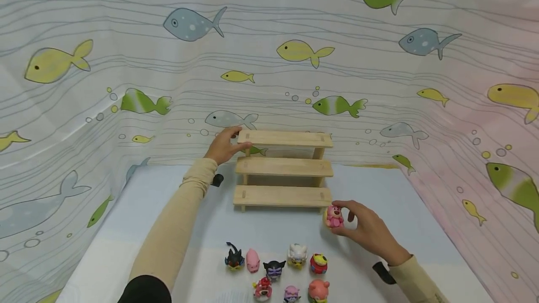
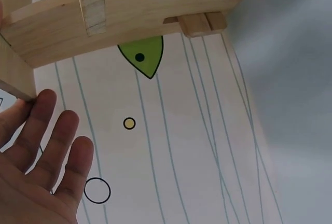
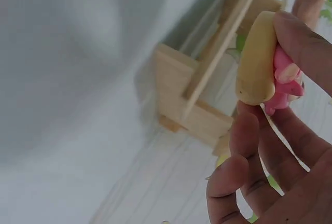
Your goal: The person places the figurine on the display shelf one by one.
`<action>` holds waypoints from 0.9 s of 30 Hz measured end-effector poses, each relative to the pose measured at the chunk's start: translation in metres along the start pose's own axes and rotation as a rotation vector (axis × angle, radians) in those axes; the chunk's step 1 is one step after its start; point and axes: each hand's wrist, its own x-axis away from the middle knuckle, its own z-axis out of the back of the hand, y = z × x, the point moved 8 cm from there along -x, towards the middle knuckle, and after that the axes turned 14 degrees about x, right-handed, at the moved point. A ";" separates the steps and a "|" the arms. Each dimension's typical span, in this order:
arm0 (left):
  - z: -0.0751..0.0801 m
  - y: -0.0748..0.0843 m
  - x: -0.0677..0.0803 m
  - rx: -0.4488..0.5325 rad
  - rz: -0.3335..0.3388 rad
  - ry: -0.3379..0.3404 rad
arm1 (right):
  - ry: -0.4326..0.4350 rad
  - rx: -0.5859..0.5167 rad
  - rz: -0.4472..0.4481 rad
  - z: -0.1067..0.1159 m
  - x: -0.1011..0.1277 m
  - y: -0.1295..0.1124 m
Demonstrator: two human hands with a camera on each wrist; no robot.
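Observation:
A three-tier wooden display shelf stands at the back of the table. My left hand grips the left end of its top tier; in the left wrist view the other fingers extend beside the wood. My right hand pinches a pink bear figurine between thumb and fingers, just off the right front corner of the bottom tier. Seen in the right wrist view, the figurine has a pale yellow back, with the thumb on its upper part. The three tiers carry no figurines.
Several small figurines sit in front of the shelf, among them a black one, a pink pig, a white one and a red-and-yellow one. A fish-patterned sheet hangs behind and at both sides.

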 end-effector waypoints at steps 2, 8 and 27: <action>0.000 0.000 0.000 0.000 0.004 0.000 | 0.012 -0.001 -0.001 0.004 -0.011 -0.004; 0.000 0.001 0.001 -0.006 0.014 0.010 | 0.044 -0.005 0.049 0.014 -0.044 -0.026; 0.001 0.005 0.002 -0.020 0.010 0.015 | 0.109 -0.088 0.171 0.026 -0.124 -0.072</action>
